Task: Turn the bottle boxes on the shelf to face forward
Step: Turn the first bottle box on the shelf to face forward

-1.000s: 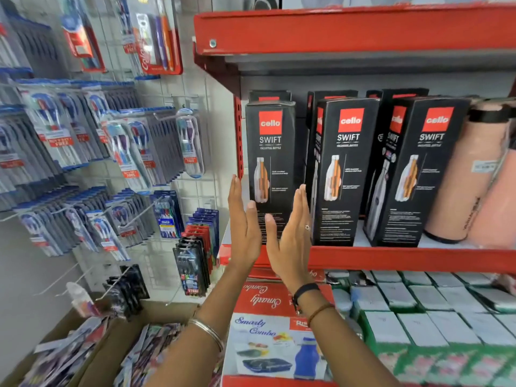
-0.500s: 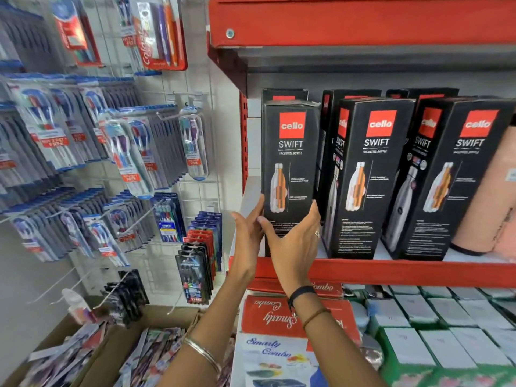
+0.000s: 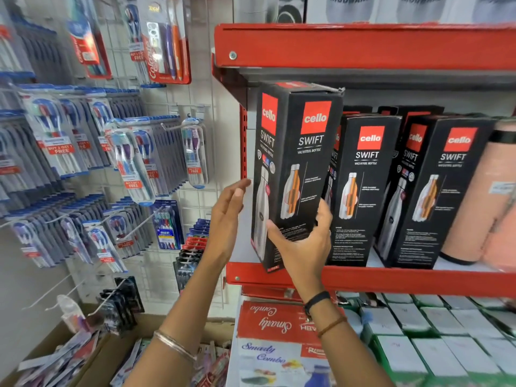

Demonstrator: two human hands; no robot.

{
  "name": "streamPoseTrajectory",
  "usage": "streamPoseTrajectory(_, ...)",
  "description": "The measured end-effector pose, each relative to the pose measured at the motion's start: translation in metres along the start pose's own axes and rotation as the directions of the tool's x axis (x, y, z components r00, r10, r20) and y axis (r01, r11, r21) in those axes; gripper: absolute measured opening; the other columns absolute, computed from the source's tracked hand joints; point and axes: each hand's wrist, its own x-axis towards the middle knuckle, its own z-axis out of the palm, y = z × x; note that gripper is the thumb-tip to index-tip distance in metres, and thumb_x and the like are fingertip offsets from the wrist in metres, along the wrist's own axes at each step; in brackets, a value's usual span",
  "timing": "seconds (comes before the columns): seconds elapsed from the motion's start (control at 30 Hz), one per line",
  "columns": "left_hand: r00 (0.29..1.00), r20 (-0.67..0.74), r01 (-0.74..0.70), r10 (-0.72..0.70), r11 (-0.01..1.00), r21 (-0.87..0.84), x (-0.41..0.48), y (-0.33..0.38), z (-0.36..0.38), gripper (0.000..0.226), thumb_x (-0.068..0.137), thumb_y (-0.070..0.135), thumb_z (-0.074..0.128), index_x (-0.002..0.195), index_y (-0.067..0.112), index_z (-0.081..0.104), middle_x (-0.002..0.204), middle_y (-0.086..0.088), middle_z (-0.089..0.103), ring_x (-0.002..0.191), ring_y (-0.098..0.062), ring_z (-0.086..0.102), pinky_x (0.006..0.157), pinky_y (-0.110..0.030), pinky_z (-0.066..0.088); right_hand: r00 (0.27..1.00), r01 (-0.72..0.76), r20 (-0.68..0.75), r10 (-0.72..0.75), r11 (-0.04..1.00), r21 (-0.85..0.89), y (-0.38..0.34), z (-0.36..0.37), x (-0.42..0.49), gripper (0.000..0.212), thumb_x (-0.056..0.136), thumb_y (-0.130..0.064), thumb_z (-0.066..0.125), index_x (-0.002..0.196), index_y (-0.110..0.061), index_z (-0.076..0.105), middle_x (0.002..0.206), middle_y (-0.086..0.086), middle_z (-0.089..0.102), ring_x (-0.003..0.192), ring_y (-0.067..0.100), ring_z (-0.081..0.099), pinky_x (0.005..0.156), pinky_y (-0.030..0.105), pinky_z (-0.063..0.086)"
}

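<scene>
- Right hand [image 3: 303, 244] clamped around the lower part of the leftmost bottle box [image 3: 296, 169], tilted, at the red shelf [image 3: 418, 280] front edge.
- Left hand [image 3: 227, 216] spread, fingers apart, just beside that box.

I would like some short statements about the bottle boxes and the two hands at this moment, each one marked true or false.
1. The right hand grips the leftmost bottle box near its lower part. True.
2. The left hand is closed around the same box. False: it is open, beside the box's left side; whether it touches cannot be told.
3. The held box leans, with its bottom at the red shelf edge. True.
4. The box to its right lies flat on the shelf. False: it stands upright.
5. The pink bottle stands at the left end of the row. False: it is at the right.
</scene>
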Motion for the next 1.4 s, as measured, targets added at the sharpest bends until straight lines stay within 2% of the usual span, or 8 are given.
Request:
streamPoseTrajectory(0.1, 0.988, 0.148, 0.035, -0.037, 0.999, 0.016, -0.002, 0.008, -0.005, 0.05, 0.091, 0.048, 0.043, 0.135, 0.027, 0.051, 0.137, 0.007, 0.058, 0.127, -0.008, 0.054, 0.107, -0.035, 0.043, 0.994, -0.057, 0.098, 0.044, 0.989, 0.136, 0.0, -0.016, -0.005, 0.099, 0.053, -0.058, 0.073, 0.138, -0.027, 0.033, 0.126, -0.035, 0.036, 0.117, -0.026, 0.033, 0.102, 0.013, 0.03)
streamPoseTrajectory(0.27, 0.947, 0.318, 0.01, -0.04, 0.995, 0.098, -0.011, 0.025, -0.004, 0.042, 0.094, 0.043, 0.044, 0.13, 0.023, 0.054, 0.123, 0.011, 0.065, 0.11, 0.004, 0.062, 0.084, -0.011, 0.049, 0.954, -0.096, 0.301, 0.003, 0.951, 0.294, 0.0, -0.038, 0.012, 0.089, 0.059, -0.043, 0.074, 0.136, -0.013, 0.04, 0.135, 0.003, 0.054, 0.123, 0.011, 0.053, 0.103, 0.032, 0.046)
streamPoseTrajectory(0.37, 0.947, 0.322, -0.026, -0.012, 0.993, 0.113, -0.014, 0.031, -0.002, 0.025, 0.093, 0.031, 0.042, 0.114, 0.029, 0.055, 0.098, 0.019, 0.065, 0.085, 0.011, 0.064, 0.066, -0.007, 0.048, 0.903, -0.118, 0.429, -0.024, 0.946, 0.302, -0.005, -0.045, 0.028, 0.083, 0.061, -0.04, 0.07, 0.135, -0.019, 0.04, 0.129, -0.006, 0.056, 0.117, 0.003, 0.057, 0.095, 0.02, 0.049)
streamPoseTrajectory(0.6, 0.967, 0.224, -0.148, 0.121, 0.983, 0.107, -0.01, 0.022, 0.006, 0.081, 0.081, 0.06, 0.056, 0.143, 0.012, 0.038, 0.141, 0.005, 0.053, 0.129, -0.011, 0.052, 0.096, -0.022, 0.049, 0.796, -0.058, 0.603, -0.053, 0.985, 0.164, -0.003, -0.045, 0.058, 0.078, 0.081, -0.026, 0.064, 0.147, -0.01, 0.026, 0.15, 0.008, 0.04, 0.137, 0.014, 0.041, 0.112, 0.035, 0.037)
streamPoseTrajectory(0.8, 0.974, 0.203, -0.119, 0.099, 0.989, 0.088, 0.005, 0.002, 0.013, 0.063, 0.091, 0.027, 0.048, 0.149, 0.013, 0.026, 0.153, -0.004, 0.04, 0.136, -0.011, 0.045, 0.105, -0.025, 0.045, 0.799, -0.031, 0.6, -0.041, 0.994, 0.109, 0.01, -0.036, 0.064, 0.061, 0.092, -0.01, 0.055, 0.146, -0.009, 0.026, 0.152, 0.005, 0.038, 0.135, 0.002, 0.04, 0.11, 0.019, 0.035)
streamPoseTrajectory(0.93, 0.98, 0.199, -0.047, 0.028, 0.995, 0.093, 0.01, -0.018, 0.015, 0.065, 0.091, 0.036, 0.048, 0.15, 0.018, 0.026, 0.15, 0.003, 0.043, 0.133, 0.0, 0.045, 0.103, -0.018, 0.043, 0.807, -0.043, 0.591, -0.007, 0.997, 0.071, 0.025, -0.03, 0.06, 0.059, 0.094, -0.018, 0.054, 0.147, -0.015, 0.027, 0.15, -0.003, 0.04, 0.134, -0.003, 0.038, 0.109, 0.015, 0.033)
streamPoseTrajectory(1.1, 0.973, 0.229, 0.003, -0.028, 0.994, 0.108, 0.013, -0.047, 0.018, 0.069, 0.091, 0.046, 0.05, 0.151, 0.027, 0.022, 0.157, 0.002, 0.034, 0.143, -0.013, 0.035, 0.117, -0.049, 0.032, 0.797, -0.005, 0.603, 0.013, 1.0, -0.015, 0.04, -0.028, 0.059, 0.051, 0.095, -0.022, 0.05, 0.138, -0.037, 0.028, 0.135, -0.022, 0.042, 0.129, -0.003, 0.039, 0.1, 0.002, 0.031)
streamPoseTrajectory(1.4, 0.983, 0.182, -0.034, -0.004, 0.979, 0.201, 0.019, -0.067, 0.027, 0.061, 0.097, 0.039, 0.041, 0.151, 0.029, 0.016, 0.159, 0.006, 0.029, 0.145, -0.011, 0.029, 0.118, -0.046, 0.03, 0.85, 0.1, 0.527, 0.009, 0.979, -0.179, 0.05, -0.02, 0.056, 0.051, 0.097, -0.024, 0.046, 0.145, -0.018, 0.031, 0.124, 0.0, 0.059, 0.108, 0.012, 0.057, 0.103, 0.028, 0.042)
